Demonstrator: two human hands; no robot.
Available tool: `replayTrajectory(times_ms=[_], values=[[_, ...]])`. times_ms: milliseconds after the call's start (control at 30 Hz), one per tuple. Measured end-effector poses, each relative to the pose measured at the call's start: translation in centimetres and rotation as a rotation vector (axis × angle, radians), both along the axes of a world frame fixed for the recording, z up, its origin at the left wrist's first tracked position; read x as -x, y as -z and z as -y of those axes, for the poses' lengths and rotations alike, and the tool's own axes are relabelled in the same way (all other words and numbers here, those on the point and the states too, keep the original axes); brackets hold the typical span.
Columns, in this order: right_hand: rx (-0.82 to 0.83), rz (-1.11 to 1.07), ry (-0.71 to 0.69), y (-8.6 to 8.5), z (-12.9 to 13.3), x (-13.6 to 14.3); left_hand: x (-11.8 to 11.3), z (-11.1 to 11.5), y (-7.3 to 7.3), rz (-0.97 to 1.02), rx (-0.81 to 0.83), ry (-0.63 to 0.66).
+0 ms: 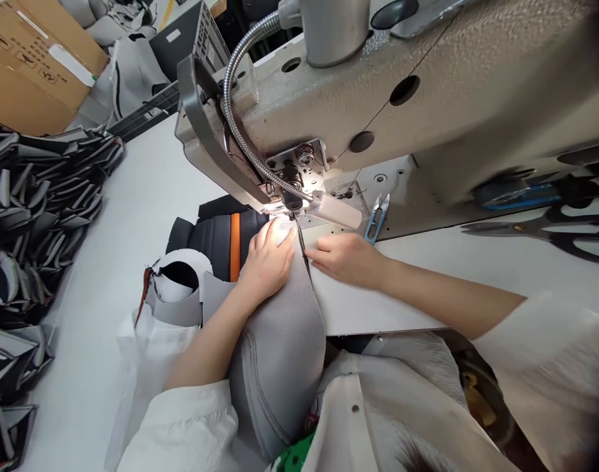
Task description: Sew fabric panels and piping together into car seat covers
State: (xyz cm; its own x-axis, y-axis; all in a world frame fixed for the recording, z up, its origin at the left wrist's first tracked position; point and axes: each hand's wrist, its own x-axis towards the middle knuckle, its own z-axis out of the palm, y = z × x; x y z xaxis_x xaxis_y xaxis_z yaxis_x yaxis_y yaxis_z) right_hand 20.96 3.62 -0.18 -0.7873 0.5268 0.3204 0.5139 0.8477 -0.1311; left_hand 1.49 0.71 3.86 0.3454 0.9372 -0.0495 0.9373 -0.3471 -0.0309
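Observation:
A sewing machine (280, 131) stands before me, its lamp lighting the needle area. Under the presser foot runs a grey mesh fabric cover (284, 314), with black quilted panels and an orange stripe (235, 246) on its left side. My left hand (269, 261) lies on the cover just in front of the needle, fingers laid flat and pressing it down. To the right, my right hand (346, 259) is closed, fingertips pinching a thin black edging strip (303, 246) along the cover's right edge. The needle tip is hard to make out in the glare.
Blue thread snips (377, 219) lie on the machine bed, and black scissors (550, 233) lie at the right. Piles of black and grey cut pieces (29, 216) line the left table edge. A cardboard box (38, 65) and dark crates (186, 42) stand behind.

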Motion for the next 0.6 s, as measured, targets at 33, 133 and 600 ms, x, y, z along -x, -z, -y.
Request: replayTrajectory(times_ms=[33, 133, 600], values=[[0.033, 0.0, -0.023, 0.0, 0.5, -0.3, -0.1, 0.0, 0.2, 0.01, -0.019, -0.009], [0.105, 0.007, -0.057, 0.0, 1.2, -0.6, -0.2, 0.0, 0.9, 0.071, -0.081, -0.032], [0.1, -0.007, -0.04, 0.0, 1.2, -0.4, 0.0, -1.0, 0.6, 0.002, -0.062, -0.018]])
